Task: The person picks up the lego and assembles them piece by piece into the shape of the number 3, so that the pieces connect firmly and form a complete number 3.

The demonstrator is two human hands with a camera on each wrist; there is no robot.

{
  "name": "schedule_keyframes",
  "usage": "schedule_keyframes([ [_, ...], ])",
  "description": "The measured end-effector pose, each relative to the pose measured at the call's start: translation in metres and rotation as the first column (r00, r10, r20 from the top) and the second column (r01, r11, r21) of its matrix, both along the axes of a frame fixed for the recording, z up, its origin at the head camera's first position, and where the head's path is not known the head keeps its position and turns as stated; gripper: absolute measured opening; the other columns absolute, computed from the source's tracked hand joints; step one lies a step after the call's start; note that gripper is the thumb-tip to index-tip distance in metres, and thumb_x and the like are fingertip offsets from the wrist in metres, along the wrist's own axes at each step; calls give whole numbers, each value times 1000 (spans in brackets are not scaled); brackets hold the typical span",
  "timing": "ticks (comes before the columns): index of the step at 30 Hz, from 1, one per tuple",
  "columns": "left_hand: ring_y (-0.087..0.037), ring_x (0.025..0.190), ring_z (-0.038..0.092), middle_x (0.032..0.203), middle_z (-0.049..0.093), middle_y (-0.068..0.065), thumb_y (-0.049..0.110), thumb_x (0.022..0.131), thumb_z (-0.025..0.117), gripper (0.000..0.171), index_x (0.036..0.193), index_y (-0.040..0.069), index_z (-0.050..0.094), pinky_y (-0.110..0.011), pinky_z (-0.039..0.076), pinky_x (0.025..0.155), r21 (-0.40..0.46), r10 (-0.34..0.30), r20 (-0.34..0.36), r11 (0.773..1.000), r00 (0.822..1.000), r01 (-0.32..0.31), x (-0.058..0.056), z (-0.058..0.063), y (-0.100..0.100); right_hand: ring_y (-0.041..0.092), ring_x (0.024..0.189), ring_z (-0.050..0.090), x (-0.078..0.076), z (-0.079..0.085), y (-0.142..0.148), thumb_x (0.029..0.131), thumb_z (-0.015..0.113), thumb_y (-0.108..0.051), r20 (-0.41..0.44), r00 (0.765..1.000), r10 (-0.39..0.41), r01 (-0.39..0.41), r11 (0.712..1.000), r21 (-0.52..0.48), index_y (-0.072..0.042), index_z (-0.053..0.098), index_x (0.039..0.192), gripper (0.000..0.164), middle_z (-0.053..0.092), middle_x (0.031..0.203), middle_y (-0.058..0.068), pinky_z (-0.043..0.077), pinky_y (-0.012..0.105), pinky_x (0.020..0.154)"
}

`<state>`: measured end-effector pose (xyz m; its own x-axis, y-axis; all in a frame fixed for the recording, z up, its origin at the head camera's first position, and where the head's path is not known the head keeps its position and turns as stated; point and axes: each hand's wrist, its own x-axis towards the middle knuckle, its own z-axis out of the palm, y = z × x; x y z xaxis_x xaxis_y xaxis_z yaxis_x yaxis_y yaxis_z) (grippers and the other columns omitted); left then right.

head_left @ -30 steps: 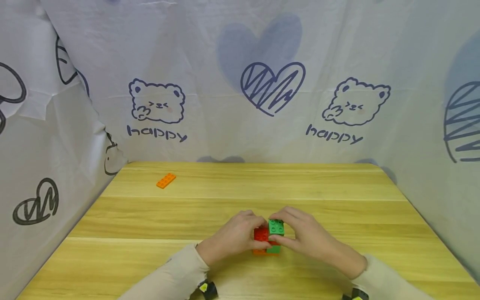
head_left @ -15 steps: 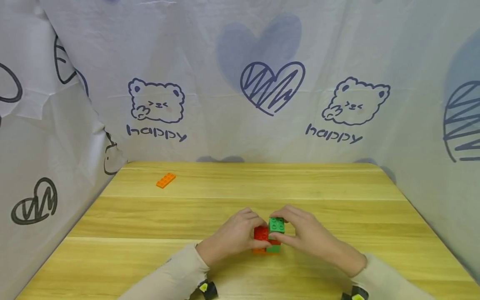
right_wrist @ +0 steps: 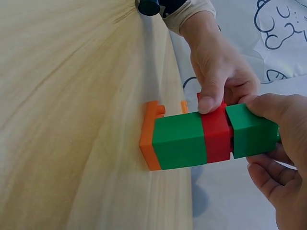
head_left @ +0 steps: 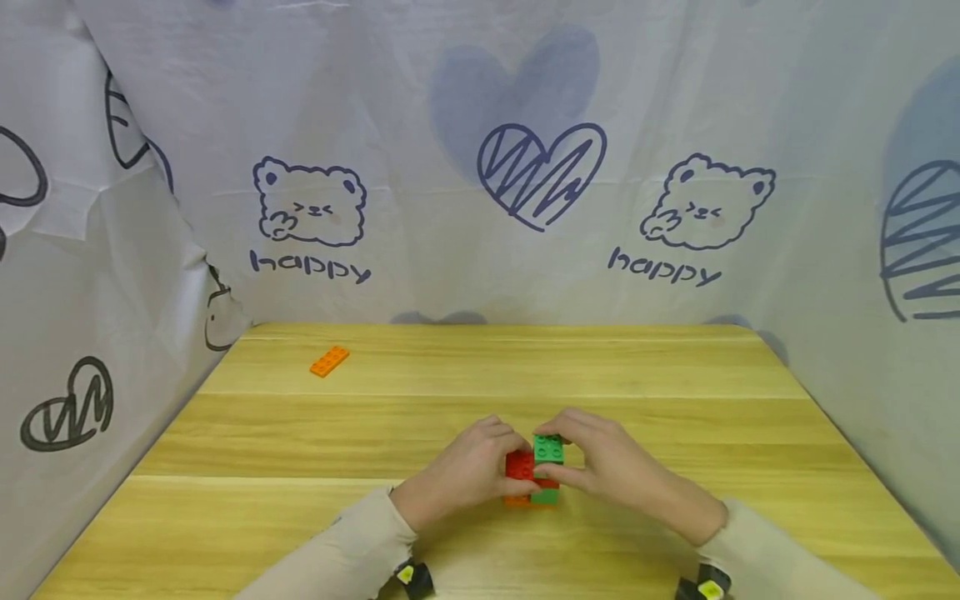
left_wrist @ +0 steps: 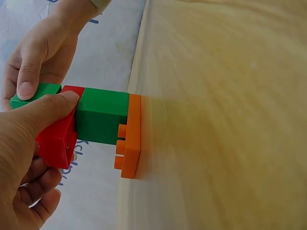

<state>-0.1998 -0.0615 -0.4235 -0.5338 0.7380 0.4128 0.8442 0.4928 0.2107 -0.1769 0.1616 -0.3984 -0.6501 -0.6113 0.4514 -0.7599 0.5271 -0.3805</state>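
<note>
A small stack of toy building bricks stands on the table between the two hands. At its base is an orange studded plate (left_wrist: 133, 158), with a green brick (right_wrist: 180, 140) on it. Above that lies a red brick (head_left: 518, 467), which the left hand (head_left: 472, 468) grips between thumb and fingers. A second green brick (head_left: 548, 448) is at the top right end of the red one, pinched by the thumb and fingers of the right hand (head_left: 618, 467). In the right wrist view a narrow gap shows between this green brick and the red one.
Another orange studded plate (head_left: 329, 362) lies at the far left of the wooden table (head_left: 675, 367). White cloth (head_left: 420, 250) printed with bears and hearts hangs behind and at both sides. Dark wrist-worn devices (head_left: 415, 578) show at the near edge.
The right hand has shifted slightly left with the upper green brick, which now lines up more closely over the stack. The left hand keeps its grip on the red brick.
</note>
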Motion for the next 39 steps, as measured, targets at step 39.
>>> schedule_keyframes([
  [39, -7, 77, 52, 87, 67, 4, 39, 80, 81, 34, 96, 11, 72, -13, 42, 64, 5, 41, 84, 999, 996, -41, 2, -1, 1, 8, 91, 59, 8, -18, 0, 83, 80, -27, 130, 989, -74, 82, 995, -60, -11, 60, 124, 48, 60, 107, -9, 55, 35, 78],
])
